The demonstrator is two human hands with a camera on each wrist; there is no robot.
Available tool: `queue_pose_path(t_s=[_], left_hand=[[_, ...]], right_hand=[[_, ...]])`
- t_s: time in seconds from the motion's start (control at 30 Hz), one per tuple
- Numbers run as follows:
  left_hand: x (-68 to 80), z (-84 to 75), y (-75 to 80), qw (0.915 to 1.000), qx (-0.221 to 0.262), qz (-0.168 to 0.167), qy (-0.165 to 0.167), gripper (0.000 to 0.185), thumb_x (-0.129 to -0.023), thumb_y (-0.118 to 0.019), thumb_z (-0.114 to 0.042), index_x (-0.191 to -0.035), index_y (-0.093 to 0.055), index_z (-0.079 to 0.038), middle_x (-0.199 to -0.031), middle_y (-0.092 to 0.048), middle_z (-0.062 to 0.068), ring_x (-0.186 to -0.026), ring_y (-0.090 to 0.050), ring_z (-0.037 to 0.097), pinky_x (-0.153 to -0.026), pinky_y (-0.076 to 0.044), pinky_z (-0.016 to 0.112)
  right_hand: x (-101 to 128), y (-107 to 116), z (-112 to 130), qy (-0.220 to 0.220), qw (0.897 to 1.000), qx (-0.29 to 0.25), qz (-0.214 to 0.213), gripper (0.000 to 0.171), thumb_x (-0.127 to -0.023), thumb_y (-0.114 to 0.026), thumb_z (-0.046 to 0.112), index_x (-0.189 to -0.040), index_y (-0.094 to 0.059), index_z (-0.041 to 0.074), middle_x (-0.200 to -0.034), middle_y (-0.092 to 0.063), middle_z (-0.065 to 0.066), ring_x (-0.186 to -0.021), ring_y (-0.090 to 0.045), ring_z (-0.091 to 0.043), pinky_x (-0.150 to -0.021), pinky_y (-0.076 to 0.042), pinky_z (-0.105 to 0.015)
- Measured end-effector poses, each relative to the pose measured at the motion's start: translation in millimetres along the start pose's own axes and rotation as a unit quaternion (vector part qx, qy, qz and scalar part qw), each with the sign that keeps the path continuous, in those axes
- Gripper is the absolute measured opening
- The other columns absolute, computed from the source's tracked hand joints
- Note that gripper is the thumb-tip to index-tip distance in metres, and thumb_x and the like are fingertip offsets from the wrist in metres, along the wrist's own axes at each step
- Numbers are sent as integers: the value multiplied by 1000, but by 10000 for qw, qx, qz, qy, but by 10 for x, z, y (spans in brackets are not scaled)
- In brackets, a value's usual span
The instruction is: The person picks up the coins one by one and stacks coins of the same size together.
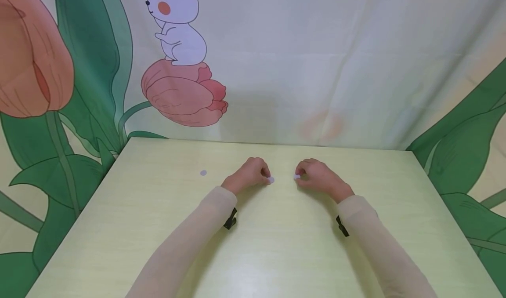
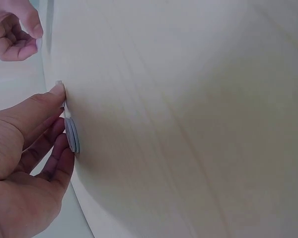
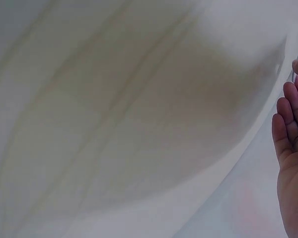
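My left hand is over the middle of the table, its thumb and fingers around a small pale disc. Up close in the left wrist view, bluish-grey discs lie one against another at the fingertips, and a pale edge shows under the thumb tip. To the right, across a short gap, my right hand pinches another small whitish disc. Only part of this hand enters the right wrist view, where its grip is mostly cut off. A separate greyish disc lies flat on the table, left of my left hand.
The pale yellow table ends at a far edge just beyond both hands. Behind it hangs a light cloth printed with tulips, leaves and a white rabbit. Dark straps show under the sleeves near the wrists.
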State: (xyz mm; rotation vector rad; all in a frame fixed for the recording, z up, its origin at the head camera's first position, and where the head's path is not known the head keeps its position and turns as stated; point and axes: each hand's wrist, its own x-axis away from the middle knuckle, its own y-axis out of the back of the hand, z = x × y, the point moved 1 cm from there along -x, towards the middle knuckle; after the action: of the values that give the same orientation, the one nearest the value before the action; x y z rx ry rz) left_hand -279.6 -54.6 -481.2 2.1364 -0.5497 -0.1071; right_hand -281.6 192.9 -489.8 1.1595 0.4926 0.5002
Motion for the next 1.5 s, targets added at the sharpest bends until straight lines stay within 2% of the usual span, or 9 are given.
queue_pose_path(t_s=[0.67, 0.93, 1.17, 1.5], left_hand=[[-5, 35, 4, 9999, 83, 40, -84, 13, -89, -81, -17, -95, -78, -6, -94, -72, 2, -89, -60, 17, -85, -52, 30], [-20, 50, 3, 9999, 124, 96, -48, 12, -89, -81, -16, -94, -78, -6, -91, -71, 2, -87, -58, 15, -82, -50, 28], [-25, 48, 5, 9998, 149, 97, 4, 11, -88, -81, -16, -95, -78, -7, -93, -71, 2, -90, -59, 16, -85, -51, 29], [-28, 50, 0, 9999, 121, 78, 17, 12, -88, -81, -16, -94, -78, -7, -93, -72, 2, -89, -60, 16, -85, -51, 29]], right_hand=[[-102, -106, 189, 58, 9997, -194, 113, 13, -91, -72, 16, -100, -68, 8, -97, -66, -2, -95, -62, -20, -90, -52, -37], [-177, -187, 221, 256, 9990, -371, 29, 11, -93, -70, 15, -102, -69, 9, -98, -66, 0, -94, -62, -18, -89, -52, -36], [-206, -215, 216, 185, 9985, -516, 29, 10, -94, -70, 12, -104, -69, 8, -100, -65, -1, -94, -63, -18, -88, -53, -34], [-187, -191, 244, 164, 9985, -496, 134, 14, -95, -72, 17, -105, -68, 8, -100, -66, -1, -94, -64, -17, -89, -53, -33]])
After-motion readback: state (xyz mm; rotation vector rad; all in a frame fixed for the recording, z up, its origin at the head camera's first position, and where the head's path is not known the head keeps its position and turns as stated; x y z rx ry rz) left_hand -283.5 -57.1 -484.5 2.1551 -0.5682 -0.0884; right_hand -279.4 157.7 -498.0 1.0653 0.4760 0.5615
